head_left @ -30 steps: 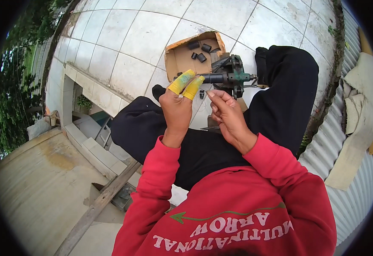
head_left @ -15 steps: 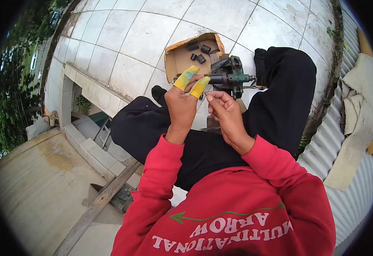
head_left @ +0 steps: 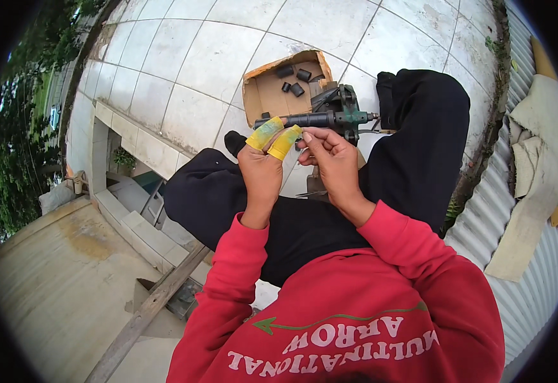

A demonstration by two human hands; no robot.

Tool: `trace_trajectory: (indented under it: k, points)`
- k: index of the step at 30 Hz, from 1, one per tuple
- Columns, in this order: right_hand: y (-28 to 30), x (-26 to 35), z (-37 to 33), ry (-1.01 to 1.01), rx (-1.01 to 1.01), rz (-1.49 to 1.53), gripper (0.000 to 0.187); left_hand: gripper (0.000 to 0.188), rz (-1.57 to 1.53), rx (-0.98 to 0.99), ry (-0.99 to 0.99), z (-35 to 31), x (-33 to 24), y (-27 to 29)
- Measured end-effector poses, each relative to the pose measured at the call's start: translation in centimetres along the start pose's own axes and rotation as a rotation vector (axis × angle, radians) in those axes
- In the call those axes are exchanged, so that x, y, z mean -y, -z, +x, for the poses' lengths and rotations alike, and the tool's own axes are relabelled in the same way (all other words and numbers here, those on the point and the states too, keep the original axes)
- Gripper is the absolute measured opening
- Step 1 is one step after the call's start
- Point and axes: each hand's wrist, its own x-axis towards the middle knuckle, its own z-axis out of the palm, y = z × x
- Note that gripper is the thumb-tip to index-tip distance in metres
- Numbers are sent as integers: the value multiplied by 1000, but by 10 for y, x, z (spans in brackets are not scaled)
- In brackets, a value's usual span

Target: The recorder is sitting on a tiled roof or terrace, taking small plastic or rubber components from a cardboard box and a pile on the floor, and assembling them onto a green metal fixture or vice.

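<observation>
Shifted slightly upward since before: both hands, still up at the dark metal tool.
Beyond, smooth pale tiled floor (head_left: pixel 215 57); torn cardboard box (head_left: pixel 267 96) holding small black cylinders (head_left: pixel 297 89); tubular black-and-green tool (head_left: pixel 330 118) over black-trousered knees; left hand (head_left: pixel 261 167), yellow-taped fingertips (head_left: pixel 272 135) pinching its end; right hand (head_left: pixel 331 159) curled closed against the barrel.

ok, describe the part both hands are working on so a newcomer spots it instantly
Start at the open cardboard box on the pale tiled floor. Just below it, the left hand and right hand hold a dark cylindrical part. Unlike the short black tubes in the box, it is long with a green metal end.
</observation>
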Motion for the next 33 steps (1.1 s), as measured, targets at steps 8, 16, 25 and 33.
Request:
trace_trajectory:
  k: [8,16,25,33]
  points:
    - [17,-16,-12,-23,80,-132,20,39,-249,19,368,-8,8,6]
    - [23,-9,-15,-18,241,-457,20,40,-306,81,434,-14,8,10]
    - [24,10,5,179,78,-578,25,38,-265,32,354,-20,9,11]
    - [5,18,15,5,55,-516,21,39,-249,67,373,-23,11,14]
